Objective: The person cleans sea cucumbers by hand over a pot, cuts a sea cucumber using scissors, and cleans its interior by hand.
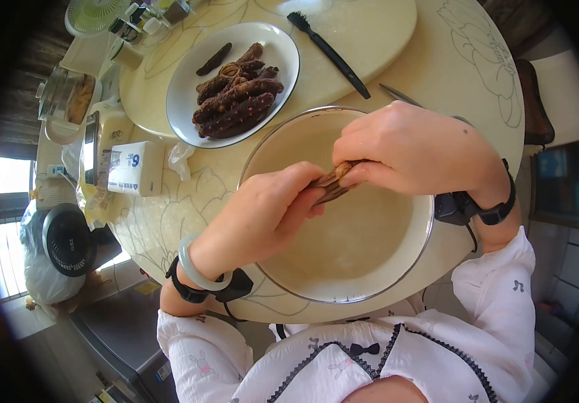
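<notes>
Over a wide cream basin (343, 269) holding cloudy liquid, both hands pinch one brown sea cucumber (332, 186). My left hand (269, 208) has its fingers wrapped round the near end. The other end is between the thumb and fingers of my right hand (390, 148). Part of the piece is hidden by the fingers. Beyond the basin, a white plate (185, 101) bears several dark, bumpy sea cucumbers (239, 107). A black brush (329, 54) lies right of the plate, and the tip of a pointed metal tool (397, 94) shows behind my right hand.
A tissue pack (135, 168) and a crumpled plastic piece (180, 160) are on the table (188, 208) at the left. Farther back are a glass jar (67, 95), small bottles (126, 54) and a green basket (94, 15). A black fan (69, 240) stands beyond the left edge.
</notes>
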Available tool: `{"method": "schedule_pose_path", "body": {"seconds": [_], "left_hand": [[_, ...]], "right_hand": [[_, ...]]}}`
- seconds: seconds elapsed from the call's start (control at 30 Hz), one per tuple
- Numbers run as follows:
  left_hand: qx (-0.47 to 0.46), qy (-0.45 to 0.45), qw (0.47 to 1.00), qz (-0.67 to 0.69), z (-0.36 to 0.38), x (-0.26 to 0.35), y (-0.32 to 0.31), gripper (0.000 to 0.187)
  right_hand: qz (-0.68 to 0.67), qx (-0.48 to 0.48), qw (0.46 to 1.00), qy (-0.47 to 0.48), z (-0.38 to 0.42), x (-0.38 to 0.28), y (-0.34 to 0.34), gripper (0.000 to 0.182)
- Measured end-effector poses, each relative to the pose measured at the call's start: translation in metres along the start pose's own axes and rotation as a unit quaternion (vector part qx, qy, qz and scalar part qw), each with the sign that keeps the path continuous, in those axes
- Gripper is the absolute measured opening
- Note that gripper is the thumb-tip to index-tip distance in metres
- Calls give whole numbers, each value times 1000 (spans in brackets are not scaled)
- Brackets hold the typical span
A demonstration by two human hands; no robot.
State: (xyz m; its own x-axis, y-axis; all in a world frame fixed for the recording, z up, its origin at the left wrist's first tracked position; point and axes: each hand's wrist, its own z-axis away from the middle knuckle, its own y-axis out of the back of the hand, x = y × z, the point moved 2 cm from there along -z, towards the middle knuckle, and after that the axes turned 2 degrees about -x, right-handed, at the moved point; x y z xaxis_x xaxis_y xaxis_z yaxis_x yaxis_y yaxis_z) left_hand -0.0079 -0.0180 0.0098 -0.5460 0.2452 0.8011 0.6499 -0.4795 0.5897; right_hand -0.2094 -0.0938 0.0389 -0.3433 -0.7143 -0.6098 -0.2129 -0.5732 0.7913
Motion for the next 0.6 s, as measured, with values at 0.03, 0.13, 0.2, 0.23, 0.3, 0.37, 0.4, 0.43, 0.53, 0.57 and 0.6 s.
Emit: {"method": "schedule_pose_path", "body": {"seconds": [0.03, 0.13, 0.2, 0.23, 0.3, 0.37, 0.4, 0.43, 0.53, 0.57, 0.6], "left_hand": [[-4, -4, 1000, 7, 0, 0, 0, 15], [-9, -7, 1000, 21, -1, 2, 2, 18], [-12, -6, 1000, 29, -1, 2, 2, 19], [-16, 2, 999, 33, -2, 1, 1, 20], [-19, 11, 999, 37, -1, -1, 0, 20], [-18, 9, 999, 44, -1, -2, -1, 23], [-18, 9, 999, 44, -1, -3, -1, 23], [-16, 1, 999, 48, -1, -3, -1, 25], [-16, -6, 999, 46, -1, -4, -1, 28], [-18, -5, 999, 39, -1, -4, -1, 30], [-18, -5, 999, 39, -1, -5, -1, 30]], "right_hand": [[-3, -8, 1000, -4, 1, 0, 2, 20], [6, -9, 1000, 10, 1, 3, 2, 20], [17, -3, 999, 27, 2, 4, 2, 20], [20, -1, 999, 28, 2, 5, 2, 20], [22, 0, 999, 29, 2, 5, 2, 20], [29, -2, 999, 23, 2, 6, 2, 21], [29, -2, 999, 23, 2, 6, 2, 21], [29, -2, 999, 23, 2, 6, 2, 21], [35, -1, 999, 24, 2, 6, 2, 22], [41, 0, 999, 26, 2, 7, 1, 22], [41, 0, 999, 26, 2, 7, 1, 22]]}}
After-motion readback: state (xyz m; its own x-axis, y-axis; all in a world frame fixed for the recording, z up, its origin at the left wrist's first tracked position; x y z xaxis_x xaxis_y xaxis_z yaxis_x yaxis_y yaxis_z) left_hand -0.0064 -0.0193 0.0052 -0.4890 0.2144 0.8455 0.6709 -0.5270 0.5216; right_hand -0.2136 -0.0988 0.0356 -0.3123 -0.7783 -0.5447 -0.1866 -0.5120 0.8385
